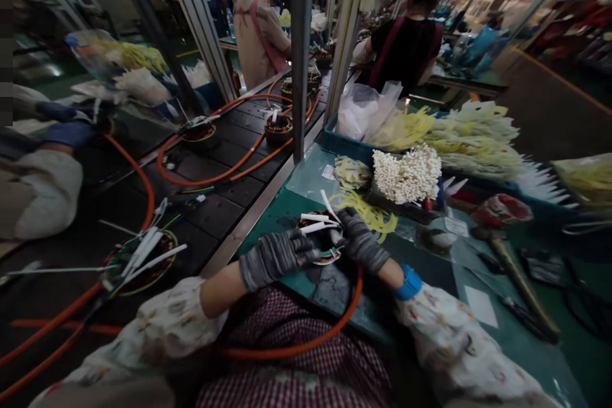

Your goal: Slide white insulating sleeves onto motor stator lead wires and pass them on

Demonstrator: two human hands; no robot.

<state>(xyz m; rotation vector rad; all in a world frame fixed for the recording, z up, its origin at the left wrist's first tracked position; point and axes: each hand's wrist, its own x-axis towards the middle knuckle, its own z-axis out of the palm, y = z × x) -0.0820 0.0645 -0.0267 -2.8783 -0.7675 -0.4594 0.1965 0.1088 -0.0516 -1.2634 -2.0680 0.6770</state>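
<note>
Wearing a checked apron (272, 319), had an orange cable (291, 352) looped across it and up to the near right of a wound ring (327, 256). Had that ring at the green tabletop (282, 207), close to its front edge, between both hands, with white tubes (318, 227) poking out of it. Laid the left hand (280, 259) against its left side, with fingers stretched out and close together; curled the right hand (366, 242) over its right side, with fingertips partly hidden. Could not tell about pinching by either hand. Had a strip of bare green to the ring's left, up to the metal rail (248, 223) along the tabletop's side. Had less open room to the right: yellow strips (377, 220) just beyond the right hand, then a white-tipped bundle (406, 172), with a hammer (521, 278) farther right. Across the rail, saw a dark slatted conveyor (205, 223), with a second ring (167, 264) near the left forearm and more rings (278, 131) farther along. Beyond the bundle, saw a heaped blue tray (351, 148). Past an upright post (302, 44), saw two co-workers (258, 38), well apart from the ring.
</note>
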